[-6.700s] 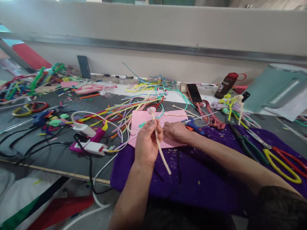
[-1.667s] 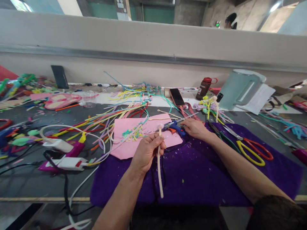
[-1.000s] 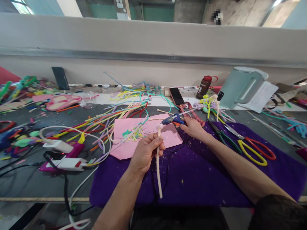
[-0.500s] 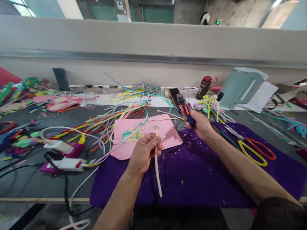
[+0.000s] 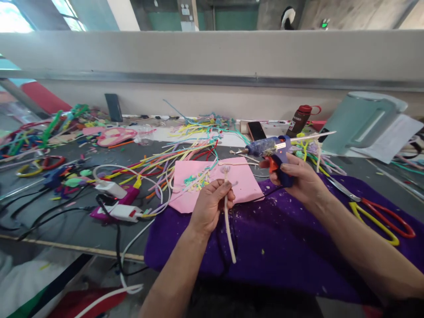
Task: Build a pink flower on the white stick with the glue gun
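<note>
Behind the gray surface [image 5: 79,234] is a long pale wall [image 5: 212,53], and bendy, fuzzy sticks [image 5: 192,150] in many colors lie in a messy heap toward the far edge. The left hand [image 5: 208,205] has its fingers closed in a pinch on a cream stem [image 5: 229,229], just below its fluffy pale top [image 5: 225,169]. The stem is over the pink paper [image 5: 247,181] and the purple cloth [image 5: 281,238], near the middle of the surface's near edge, with its long end pointing down toward the person. The right hand [image 5: 301,179] has its fingers curled around the handle of a blue glue gun [image 5: 285,170], with some by the orange trigger [image 5: 273,165]. The gun's tip points left, apart from the fluffy top. It seems best to pinch the stem softly but keep it still, so the top does not tip or get squashed. Small squeezes would be good, because too much glue could make a lump. The metal tip may be very hot, so it should stay away from the left fingers. Open scissors [image 5: 359,200] lie on the cloth, toward the right edge of the surface.
</note>
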Demonstrator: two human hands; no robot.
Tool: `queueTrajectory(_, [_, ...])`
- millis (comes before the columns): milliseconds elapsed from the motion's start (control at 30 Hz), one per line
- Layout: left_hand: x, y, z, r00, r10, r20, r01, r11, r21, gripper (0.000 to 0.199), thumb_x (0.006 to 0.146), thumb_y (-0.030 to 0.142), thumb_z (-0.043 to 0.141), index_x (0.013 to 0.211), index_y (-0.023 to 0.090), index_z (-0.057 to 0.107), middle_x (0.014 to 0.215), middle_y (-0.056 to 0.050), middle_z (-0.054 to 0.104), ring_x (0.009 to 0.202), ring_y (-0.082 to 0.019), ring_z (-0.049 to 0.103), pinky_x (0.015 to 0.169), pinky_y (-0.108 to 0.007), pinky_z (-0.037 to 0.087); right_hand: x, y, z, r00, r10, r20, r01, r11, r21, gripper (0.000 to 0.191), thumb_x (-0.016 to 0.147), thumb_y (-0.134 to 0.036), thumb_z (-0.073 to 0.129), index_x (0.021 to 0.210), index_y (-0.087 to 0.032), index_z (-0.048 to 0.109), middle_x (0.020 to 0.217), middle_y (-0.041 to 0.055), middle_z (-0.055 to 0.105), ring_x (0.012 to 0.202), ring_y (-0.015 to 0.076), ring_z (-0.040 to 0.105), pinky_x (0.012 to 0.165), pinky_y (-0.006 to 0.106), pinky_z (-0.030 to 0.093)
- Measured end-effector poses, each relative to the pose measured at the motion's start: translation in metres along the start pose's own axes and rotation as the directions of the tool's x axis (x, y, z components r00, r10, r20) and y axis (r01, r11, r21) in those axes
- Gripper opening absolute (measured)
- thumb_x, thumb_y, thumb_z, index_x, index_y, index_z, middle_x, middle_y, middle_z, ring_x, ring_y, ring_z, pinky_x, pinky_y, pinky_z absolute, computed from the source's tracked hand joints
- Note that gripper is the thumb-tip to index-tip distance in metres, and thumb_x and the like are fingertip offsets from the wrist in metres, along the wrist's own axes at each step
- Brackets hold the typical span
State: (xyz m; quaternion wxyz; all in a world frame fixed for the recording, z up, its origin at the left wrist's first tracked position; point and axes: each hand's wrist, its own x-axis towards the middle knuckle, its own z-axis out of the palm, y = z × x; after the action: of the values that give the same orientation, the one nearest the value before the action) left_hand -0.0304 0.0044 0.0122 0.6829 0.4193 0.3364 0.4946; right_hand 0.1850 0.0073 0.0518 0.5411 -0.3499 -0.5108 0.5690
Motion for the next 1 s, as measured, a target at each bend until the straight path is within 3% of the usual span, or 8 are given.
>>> queueTrajectory(200, [0.0,-0.001,-0.003,0.999,0.031,-0.009,-0.031,0.999,-0.026,0.021,0.074,0.03,0.06,0.066,0.013,0.053,0.055,0.003,0.056,0.039,-0.003,0.045,0.038,-0.013,0.031,-0.006,-0.002,0.004,0.991,-0.088,-0.104,0.077,0.991,-0.111,0.028,0.067,-0.029,0.063,0.093,-0.02,0.057,0.089,0.0056,0.065,0.057,0.0132,0.055,0.052,0.028,0.043])
queueTrajectory(500, [0.0,-0.002,-0.004,0.999,0.045,-0.015,-0.046,0.998,-0.049,0.022,0.074,0.031,0.06,0.064,0.013,0.052,0.054,0.003,0.054,0.04,-0.003,0.045,0.038,-0.014,0.03,-0.021,-0.004,0.017,0.975,-0.208,-0.082,0.181,0.949,-0.257,0.028,0.065,-0.024,0.068,0.092,-0.021,0.059,0.083,0.0032,0.066,0.069,0.0175,0.059,0.064,0.03,0.046])
queueTrajectory(700, [0.001,-0.004,-0.005,0.998,0.042,-0.037,-0.044,0.998,-0.047,0.022,0.073,0.032,0.061,0.066,0.013,0.053,0.056,0.003,0.055,0.04,-0.002,0.045,0.038,-0.014,0.028,-0.025,-0.002,0.015,0.99,-0.133,0.052,0.143,0.914,-0.379,0.023,0.076,-0.037,0.057,0.091,-0.019,0.062,0.08,0.0043,0.061,0.067,0.016,0.053,0.06,0.028,0.042])
queueTrajectory(867, [0.002,-0.004,-0.005,0.992,0.091,-0.082,-0.091,0.996,-0.004,0.023,0.073,0.033,0.061,0.065,0.013,0.053,0.054,0.002,0.054,0.041,-0.004,0.045,0.04,-0.016,0.028,-0.029,0.001,0.021,0.98,-0.105,0.167,0.175,0.85,-0.497,0.026,0.079,-0.036,0.054,0.095,-0.018,0.062,0.089,0.0066,0.061,0.066,0.0151,0.052,0.059,0.027,0.043])
queueTrajectory(1000, [0.002,-0.003,-0.004,0.99,0.11,-0.093,-0.108,0.994,0.026,0.024,0.074,0.034,0.059,0.066,0.013,0.053,0.054,0.001,0.055,0.041,-0.004,0.045,0.04,-0.017,0.028,-0.03,0.0,0.029,0.983,-0.079,0.165,0.153,0.845,-0.513,0.028,0.08,-0.036,0.052,0.097,-0.016,0.061,0.086,0.0071,0.062,0.063,0.0141,0.053,0.057,0.026,0.043])
